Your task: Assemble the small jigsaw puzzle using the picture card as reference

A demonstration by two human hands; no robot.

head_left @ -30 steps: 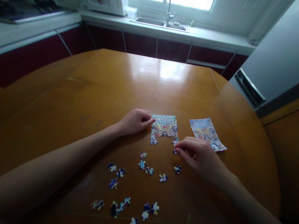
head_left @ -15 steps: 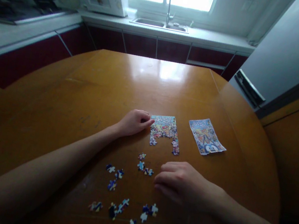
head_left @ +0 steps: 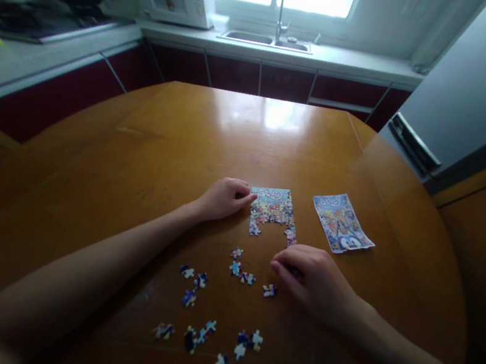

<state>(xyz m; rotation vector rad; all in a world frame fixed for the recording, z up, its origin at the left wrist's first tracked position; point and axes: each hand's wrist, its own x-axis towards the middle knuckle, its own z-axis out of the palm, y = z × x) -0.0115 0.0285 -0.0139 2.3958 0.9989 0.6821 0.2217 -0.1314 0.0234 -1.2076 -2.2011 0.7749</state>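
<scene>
Currently, we extend our left forearm (head_left: 116,260) diagonally from the lower left across the worktop (head_left: 214,133), keeping the wrist nearly straight. Our left hand (head_left: 227,199) sits beside the partly assembled puzzle (head_left: 273,203), back of the hand facing up and outward. Its fingers curl inward, side by side; the thumb points right, with its tip at the puzzle's left edge. We cannot tell whether they pinch that edge.

We bring our right forearm (head_left: 419,357) in from the lower right. Our right hand (head_left: 313,279) sits just below the puzzle's lower right leg, knuckles up and fingertips directed left. Its fingers bend together above the thumb. We cannot tell whether they are clamped on anything, as the hand hides its own palm.

We find the puzzle flat between both hands, with a gap in its lower side. A printed sheet (head_left: 343,223) lies at a slant to its right. A loose piece (head_left: 269,290) lies just left of and below the right fingertips. Below the puzzle we locate a middle cluster (head_left: 235,267), a left cluster (head_left: 189,298) and, nearest us, the front pieces (head_left: 256,339).
</scene>
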